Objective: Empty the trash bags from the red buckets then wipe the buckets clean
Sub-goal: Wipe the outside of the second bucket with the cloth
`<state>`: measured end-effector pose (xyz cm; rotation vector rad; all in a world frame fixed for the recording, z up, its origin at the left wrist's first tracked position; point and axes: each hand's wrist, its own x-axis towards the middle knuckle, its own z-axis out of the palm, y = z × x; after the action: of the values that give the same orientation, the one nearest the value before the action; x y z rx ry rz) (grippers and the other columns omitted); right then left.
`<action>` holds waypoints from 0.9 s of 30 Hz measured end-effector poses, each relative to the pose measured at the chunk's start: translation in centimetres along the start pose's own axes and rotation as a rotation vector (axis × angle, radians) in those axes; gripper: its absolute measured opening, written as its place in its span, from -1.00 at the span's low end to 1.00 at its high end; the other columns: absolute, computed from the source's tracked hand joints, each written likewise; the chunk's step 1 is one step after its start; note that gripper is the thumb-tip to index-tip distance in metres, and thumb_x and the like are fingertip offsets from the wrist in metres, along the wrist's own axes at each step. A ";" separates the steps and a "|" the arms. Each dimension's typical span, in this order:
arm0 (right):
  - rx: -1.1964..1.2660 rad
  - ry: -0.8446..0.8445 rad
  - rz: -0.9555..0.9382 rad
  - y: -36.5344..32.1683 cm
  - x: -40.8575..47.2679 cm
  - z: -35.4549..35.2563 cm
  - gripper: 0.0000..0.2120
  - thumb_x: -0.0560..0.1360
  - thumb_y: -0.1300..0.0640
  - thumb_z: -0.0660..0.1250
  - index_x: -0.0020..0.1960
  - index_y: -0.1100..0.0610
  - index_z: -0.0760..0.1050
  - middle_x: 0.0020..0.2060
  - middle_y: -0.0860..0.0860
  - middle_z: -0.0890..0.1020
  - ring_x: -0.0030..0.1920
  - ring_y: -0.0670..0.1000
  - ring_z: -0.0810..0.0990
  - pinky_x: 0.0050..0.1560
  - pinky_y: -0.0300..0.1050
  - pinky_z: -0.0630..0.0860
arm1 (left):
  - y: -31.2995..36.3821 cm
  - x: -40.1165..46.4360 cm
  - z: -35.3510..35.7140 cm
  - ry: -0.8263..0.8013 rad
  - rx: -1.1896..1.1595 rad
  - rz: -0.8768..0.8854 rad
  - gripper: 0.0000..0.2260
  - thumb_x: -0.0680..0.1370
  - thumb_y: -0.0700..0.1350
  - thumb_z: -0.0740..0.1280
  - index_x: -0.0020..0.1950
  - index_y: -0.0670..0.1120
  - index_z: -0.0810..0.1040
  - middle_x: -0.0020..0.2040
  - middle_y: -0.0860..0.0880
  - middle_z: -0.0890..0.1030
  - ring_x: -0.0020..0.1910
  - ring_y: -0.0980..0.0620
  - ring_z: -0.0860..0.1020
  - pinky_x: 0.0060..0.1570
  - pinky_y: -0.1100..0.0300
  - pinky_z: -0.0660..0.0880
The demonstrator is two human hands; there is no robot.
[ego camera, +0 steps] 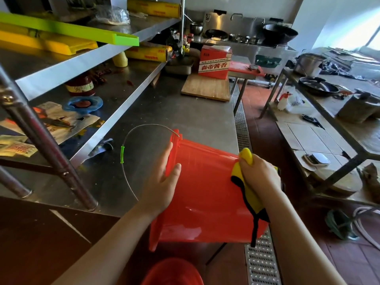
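Note:
A red bucket [203, 192] lies on its side over the front corner of the steel counter [176, 116], mouth to the left, base to the right. Its wire handle [127, 145] with a green grip swings out to the left. My left hand [162, 182] grips the bucket's rim. My right hand [259, 171] presses a yellow cloth [249, 194] with black trim against the bucket's outer wall near the base. A second red bucket [174, 272] shows at the bottom edge, below the first.
A wooden board [205, 89] and a red carton [214, 61] sit further along the counter. Shelves on the left hold rolls of wrap, jars and packets. A steel floor drain grate [260, 262] runs along the aisle. Another table with pans stands on the right.

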<state>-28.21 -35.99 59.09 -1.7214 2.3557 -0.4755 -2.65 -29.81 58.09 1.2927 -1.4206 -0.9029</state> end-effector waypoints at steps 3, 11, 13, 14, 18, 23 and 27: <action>0.052 -0.008 0.094 2.1 0.8 -0.2 -0.50 0.60 -0.27 -0.02 0.08 0.03 0.54 0.05 0.16 0.63 0.09 0.26 0.56 0.08 0.07 0.49 | 0.0 -0.2 0.1 0.002 0.010 0.020 -0.46 0.58 0.07 0.13 0.57 0.13 0.15 0.56 0.21 0.20 0.49 0.38 0.14 0.51 0.22 0.12; -0.088 0.014 0.036 -0.8 0.6 0.1 -0.53 0.62 -0.21 -0.01 0.15 0.07 0.53 0.10 0.15 0.63 0.14 0.23 0.57 -0.01 -0.01 0.41 | -0.2 -0.5 -0.2 -0.014 0.014 0.046 -0.53 0.63 0.01 0.13 0.55 0.17 0.15 0.55 0.24 0.19 0.47 0.42 0.13 0.34 0.58 0.09; -0.111 0.006 -0.042 -3.4 0.3 0.6 -0.53 0.62 -0.20 -0.01 0.18 0.08 0.52 0.11 0.16 0.63 0.13 0.22 0.58 -0.05 -0.02 0.41 | -0.1 -0.4 -0.2 0.003 -0.002 0.042 -0.55 0.68 -0.07 0.16 0.56 0.15 0.17 0.54 0.23 0.21 0.45 0.45 0.15 0.30 0.61 0.11; -0.109 0.000 -0.087 -5.0 0.1 0.8 -0.53 0.62 -0.19 0.00 0.19 0.08 0.52 0.11 0.16 0.63 0.13 0.22 0.59 -0.05 -0.02 0.42 | -0.1 -0.3 -0.1 0.021 -0.009 0.046 -0.55 0.68 -0.11 0.17 0.55 0.13 0.19 0.53 0.22 0.23 0.43 0.47 0.17 0.29 0.62 0.13; -0.067 -0.039 -0.286 -11.9 -1.2 1.6 -0.57 0.61 -0.15 0.02 0.20 0.09 0.51 0.12 0.17 0.63 0.11 0.22 0.60 -0.10 -0.02 0.38 | 0.2 0.4 -0.1 0.043 -0.045 0.022 -0.56 0.68 -0.17 0.19 0.54 0.07 0.22 0.40 0.30 0.28 0.22 0.67 0.23 0.14 0.68 0.18; -0.031 -0.044 -0.435 -16.3 -1.9 2.3 -0.58 0.63 -0.17 0.00 0.12 0.08 0.51 0.05 0.09 0.64 0.05 0.17 0.60 -0.15 -0.05 0.37 | -0.2 2.0 -2.3 0.027 -0.073 0.036 -0.60 0.68 -0.15 0.20 0.50 0.11 0.27 0.33 0.33 0.39 0.24 0.56 0.34 0.20 0.55 0.29; 0.035 -0.061 -0.473 -16.5 -1.7 2.3 -0.52 0.63 -0.22 -0.05 0.08 0.07 0.51 0.02 0.08 0.64 0.02 0.16 0.60 -0.12 -0.03 0.43 | -0.7 3.1 -4.3 0.005 0.001 0.019 -0.60 0.67 -0.11 0.22 0.46 0.18 0.25 0.29 0.38 0.35 0.16 0.64 0.32 0.16 0.57 0.28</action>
<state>-12.27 -39.32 62.80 -2.2414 1.8756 -0.5170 1.83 -32.63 59.02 1.2794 -1.4273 -0.8861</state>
